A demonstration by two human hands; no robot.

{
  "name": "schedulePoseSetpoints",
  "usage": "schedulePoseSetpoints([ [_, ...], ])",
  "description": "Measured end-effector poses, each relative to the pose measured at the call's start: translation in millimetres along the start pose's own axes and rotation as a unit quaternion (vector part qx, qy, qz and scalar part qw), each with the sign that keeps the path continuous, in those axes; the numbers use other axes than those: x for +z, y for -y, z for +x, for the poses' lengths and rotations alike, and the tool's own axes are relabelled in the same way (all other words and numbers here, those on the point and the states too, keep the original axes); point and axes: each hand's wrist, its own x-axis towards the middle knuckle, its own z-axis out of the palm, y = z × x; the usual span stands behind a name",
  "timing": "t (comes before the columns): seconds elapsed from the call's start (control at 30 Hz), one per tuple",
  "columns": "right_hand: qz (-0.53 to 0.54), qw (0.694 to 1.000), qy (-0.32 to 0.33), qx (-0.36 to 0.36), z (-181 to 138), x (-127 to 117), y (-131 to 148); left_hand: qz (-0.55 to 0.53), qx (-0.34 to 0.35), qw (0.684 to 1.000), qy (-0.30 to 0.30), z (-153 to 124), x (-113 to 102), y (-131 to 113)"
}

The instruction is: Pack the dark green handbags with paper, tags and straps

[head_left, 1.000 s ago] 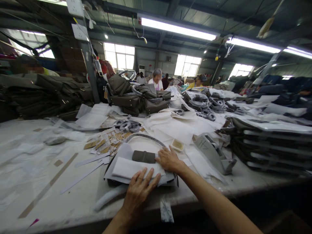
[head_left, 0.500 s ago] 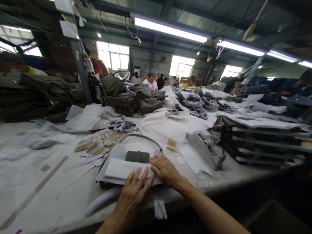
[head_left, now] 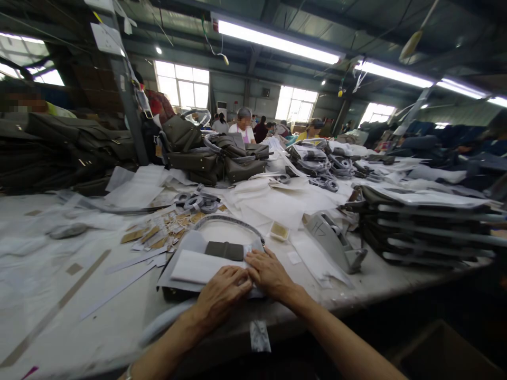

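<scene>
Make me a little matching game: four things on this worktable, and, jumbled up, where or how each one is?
1. folded white sheet
2. grey tape dispenser
3. tan tags
4. dark stack

A. scattered loosely on the table
B. farthest right of the four
C. partly covered by the left hand
D. dark marking on its side

Pairs: 1-C, 2-D, 3-A, 4-B
</scene>
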Motion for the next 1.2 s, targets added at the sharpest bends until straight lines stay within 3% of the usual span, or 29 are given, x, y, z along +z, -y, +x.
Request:
schedulePoseSetpoints([
  [0.2,0.003,0.997,0.035,0.065,51,-32,2,-0.013,-0.033,0.999,-0.019,-10,13,-5],
  [0.33,0.028,0.991,0.090,0.096,98,-27,-2,-0.027,-0.047,0.998,-0.021,-10,14,-6],
  [0.43,0.047,0.981,0.146,0.120,112,-17,-10,-0.030,-0.061,0.997,-0.031,-10,15,-7],
  [0.63,0.031,0.977,0.144,0.155,104,-11,-27,-0.037,-0.061,0.995,-0.066,-11,22,-7],
  [0.83,-0.037,0.980,0.118,0.155,98,-13,-20,-0.050,-0.077,0.994,-0.066,-11,24,-7],
  [1.0,-0.092,0.989,0.087,0.072,80,-15,-11,-0.058,-0.071,0.995,-0.051,-12,20,-8],
  [1.2,-0.081,0.990,0.100,-0.052,49,-25,-7,-0.031,-0.061,0.996,-0.051,-12,21,-8],
])
